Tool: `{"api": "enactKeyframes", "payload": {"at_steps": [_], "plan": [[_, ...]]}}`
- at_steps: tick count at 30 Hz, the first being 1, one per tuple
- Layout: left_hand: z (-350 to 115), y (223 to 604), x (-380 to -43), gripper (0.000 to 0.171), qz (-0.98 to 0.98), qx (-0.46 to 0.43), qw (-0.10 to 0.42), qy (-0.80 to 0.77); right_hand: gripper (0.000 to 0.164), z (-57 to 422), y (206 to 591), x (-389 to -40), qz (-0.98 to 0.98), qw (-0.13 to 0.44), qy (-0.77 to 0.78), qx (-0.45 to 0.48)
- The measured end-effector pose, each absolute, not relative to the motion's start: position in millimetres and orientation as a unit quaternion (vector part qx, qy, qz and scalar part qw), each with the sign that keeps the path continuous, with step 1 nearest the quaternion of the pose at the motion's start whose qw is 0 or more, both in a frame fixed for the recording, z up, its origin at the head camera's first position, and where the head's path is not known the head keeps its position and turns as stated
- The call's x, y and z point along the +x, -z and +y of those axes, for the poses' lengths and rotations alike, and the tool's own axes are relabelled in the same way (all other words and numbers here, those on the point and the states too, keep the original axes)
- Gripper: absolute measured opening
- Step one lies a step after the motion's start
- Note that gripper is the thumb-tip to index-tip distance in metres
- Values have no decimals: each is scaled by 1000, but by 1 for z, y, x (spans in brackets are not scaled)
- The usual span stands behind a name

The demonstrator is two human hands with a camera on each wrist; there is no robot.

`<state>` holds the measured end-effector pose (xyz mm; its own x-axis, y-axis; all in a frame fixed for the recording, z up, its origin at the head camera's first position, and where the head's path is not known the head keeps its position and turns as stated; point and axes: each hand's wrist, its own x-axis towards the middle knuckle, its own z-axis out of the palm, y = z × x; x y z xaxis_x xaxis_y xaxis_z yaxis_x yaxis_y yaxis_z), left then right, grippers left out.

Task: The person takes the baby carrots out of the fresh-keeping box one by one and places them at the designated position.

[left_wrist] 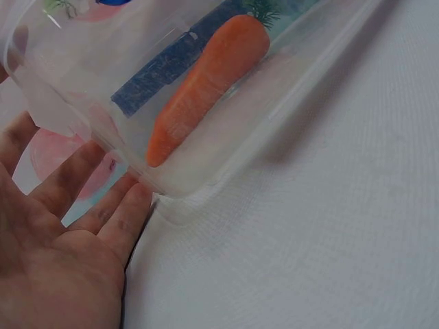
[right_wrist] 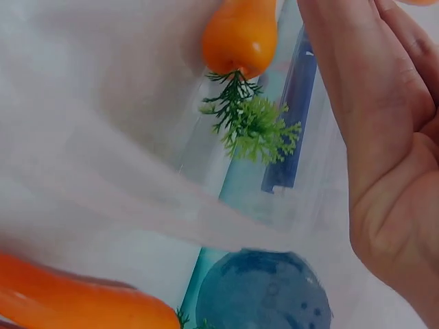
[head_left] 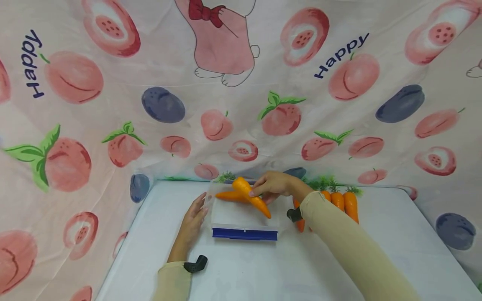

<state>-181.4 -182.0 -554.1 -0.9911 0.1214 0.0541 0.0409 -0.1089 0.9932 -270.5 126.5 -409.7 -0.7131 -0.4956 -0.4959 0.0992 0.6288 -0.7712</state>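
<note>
My right hand [head_left: 276,186] pinches an orange toy carrot [head_left: 260,205] above a clear plastic box [left_wrist: 274,154], its thin tip slanting down to the right. Under it a second carrot [left_wrist: 206,82] lies inside the box, pointing left; its leafy green top [right_wrist: 257,130] shows in the right wrist view. My left hand [head_left: 193,219] is at the box's left side. In the left wrist view its fingers [left_wrist: 127,212] are extended and the fingertips touch the clear wall. A blue latch flap [head_left: 244,234] runs along the near side of the box.
Several more carrots [head_left: 351,207] with green tops lie on the white table [head_left: 256,271] right of the box, partly behind my right forearm. A fruit-printed cloth [head_left: 241,100] hangs behind the table and along its left side.
</note>
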Motion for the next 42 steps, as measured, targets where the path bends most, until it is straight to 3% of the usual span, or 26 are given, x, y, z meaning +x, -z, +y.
{"api": "enactKeyframes", "payload": {"at_steps": [19,42], "plan": [[-182,555,-182,55,660,68,28,-748,57,160,414,-254,826,326,458,-42],[-183,556,-183,54,669,74,21,-739,69,228,415,-218,800,277,532,-12]]}}
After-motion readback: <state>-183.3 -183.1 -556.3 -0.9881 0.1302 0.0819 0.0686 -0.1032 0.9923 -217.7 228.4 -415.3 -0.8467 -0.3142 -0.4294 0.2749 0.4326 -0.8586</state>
